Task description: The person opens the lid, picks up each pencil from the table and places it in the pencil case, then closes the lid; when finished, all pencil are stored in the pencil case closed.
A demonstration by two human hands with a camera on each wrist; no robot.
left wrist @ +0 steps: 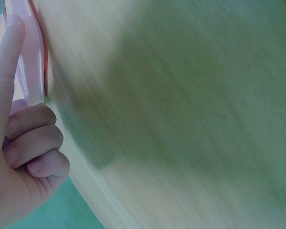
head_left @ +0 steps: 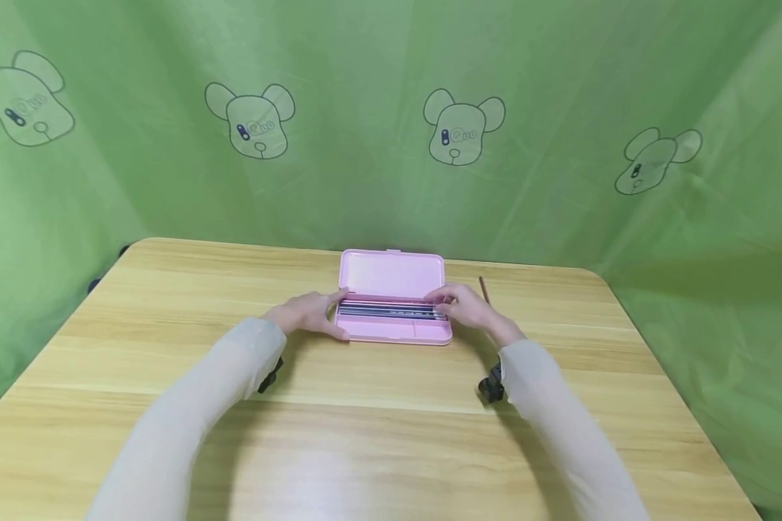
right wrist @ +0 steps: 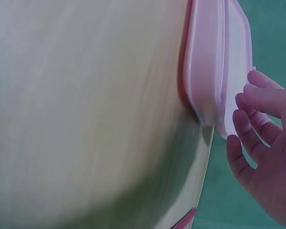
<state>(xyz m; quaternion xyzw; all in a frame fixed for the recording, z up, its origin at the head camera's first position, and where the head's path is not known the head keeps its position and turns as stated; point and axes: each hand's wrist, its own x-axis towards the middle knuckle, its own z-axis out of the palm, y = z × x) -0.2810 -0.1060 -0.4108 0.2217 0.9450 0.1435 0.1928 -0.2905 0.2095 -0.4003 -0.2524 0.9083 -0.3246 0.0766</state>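
Note:
A pink pencil case (head_left: pixel 381 331) lies with its lid (head_left: pixel 391 271) raised at the far side of the table. Several dark pencils (head_left: pixel 391 311) lie lengthwise in its back part. My left hand (head_left: pixel 308 312) holds the case's left end, thumb at the front and fingers round the side; in the left wrist view, three fingers of that left hand (left wrist: pixel 31 143) are curled beside the case's end. Over the pencils' right ends is my right hand (head_left: pixel 465 305). In the right wrist view, the right hand (right wrist: pixel 264 126) has loosely bent fingers by the case, with nothing visible between them.
A reddish-brown pencil (head_left: pixel 484 289) lies on the wooden table (head_left: pixel 365 449) right of the case, partly behind my right hand. A green curtain (head_left: pixel 365 145) printed with bear heads hangs close behind the table's far edge.

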